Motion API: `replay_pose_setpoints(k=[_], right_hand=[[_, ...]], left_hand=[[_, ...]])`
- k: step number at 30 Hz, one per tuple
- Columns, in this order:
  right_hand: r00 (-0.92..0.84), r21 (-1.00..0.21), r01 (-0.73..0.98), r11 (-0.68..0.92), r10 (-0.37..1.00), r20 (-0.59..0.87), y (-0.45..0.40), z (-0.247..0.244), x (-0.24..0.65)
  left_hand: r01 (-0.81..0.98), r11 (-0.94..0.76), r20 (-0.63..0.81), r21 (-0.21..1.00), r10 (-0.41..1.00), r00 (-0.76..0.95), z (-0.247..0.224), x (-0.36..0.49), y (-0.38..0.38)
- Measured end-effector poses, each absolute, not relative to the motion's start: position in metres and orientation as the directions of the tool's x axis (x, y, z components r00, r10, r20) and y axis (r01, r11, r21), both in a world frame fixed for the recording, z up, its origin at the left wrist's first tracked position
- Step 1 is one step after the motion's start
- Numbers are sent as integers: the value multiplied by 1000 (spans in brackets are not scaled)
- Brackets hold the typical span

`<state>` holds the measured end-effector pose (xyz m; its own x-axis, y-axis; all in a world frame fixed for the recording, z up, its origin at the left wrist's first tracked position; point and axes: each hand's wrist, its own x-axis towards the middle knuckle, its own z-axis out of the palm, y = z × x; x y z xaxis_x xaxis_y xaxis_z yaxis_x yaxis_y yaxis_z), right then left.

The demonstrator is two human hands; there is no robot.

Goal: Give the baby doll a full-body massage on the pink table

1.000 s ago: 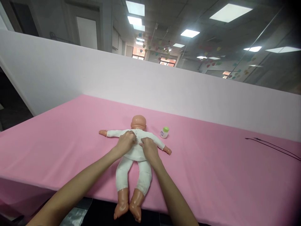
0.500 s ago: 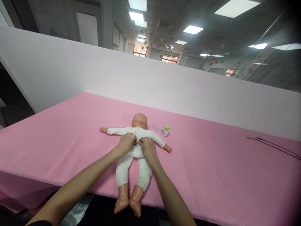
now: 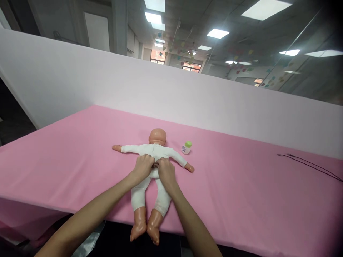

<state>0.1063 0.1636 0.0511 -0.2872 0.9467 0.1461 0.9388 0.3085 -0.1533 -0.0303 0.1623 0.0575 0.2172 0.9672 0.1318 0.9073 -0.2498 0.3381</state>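
Observation:
A baby doll [image 3: 158,151] lies face down with its arms spread; its trunk and upper limbs are white cloth, and its head, hands and lower legs are tan plastic. On the lower back, my left hand [image 3: 144,165] is closed with its fingers curled, pressing on the white cloth. Close beside it, nearly touching, my right hand [image 3: 166,170] is closed in the same way. Both sets of fingertips meet the cloth near the doll's midline, and a small fold there seems to be pinched. My hands cover part of the waist.
Right of the doll's head stands a small clear jar [image 3: 186,147] with a green lid. A thin black cable [image 3: 311,164] lies at the far right of the pink-covered table [image 3: 241,192]. A low white partition [image 3: 187,94] runs along the back. The doll's feet overhang the front edge.
Both hands have shifted slightly down the doll's back, towards its hips, still closed. The doll and the jar stay in place, while the camera view has moved a little.

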Motion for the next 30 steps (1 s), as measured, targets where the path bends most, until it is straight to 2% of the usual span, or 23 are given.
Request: replay_pose_setpoints(k=[2,4,6,11,15,17,21,24,27,30], right_hand=[[-291,-253,907,336,936,198,151,57,115],[-312,-297,880,372,922,231,137,61,122],[-348,-273,874,402,910,223,126,61,124],[-359,-125,916,382,917,173,128,38,114],[-354,-92,923,374,918,176,132,30,111],[-361,-156,908,389,915,178,132,36,116],[-377,-450,791,415,909,177,146,60,129],[-294,-539,746,391,920,259,176,73,132],[-203,-484,802,351,922,331,208,77,126],[-207,-364,875,320,926,317,230,73,119]], left_hand=[[915,-270,157,299,960,232,62,-35,151],[906,-311,191,288,946,263,66,-38,137],[897,-346,192,274,934,302,66,-38,124],[929,-318,80,188,948,309,51,-28,117],[925,-336,95,177,941,323,41,-29,121],[912,-338,120,234,941,318,44,-36,123],[855,-320,182,407,946,268,65,-51,144],[859,-283,291,426,942,166,78,-54,176],[900,-226,317,372,942,105,79,-50,209],[928,-176,285,329,955,80,69,-46,230]])
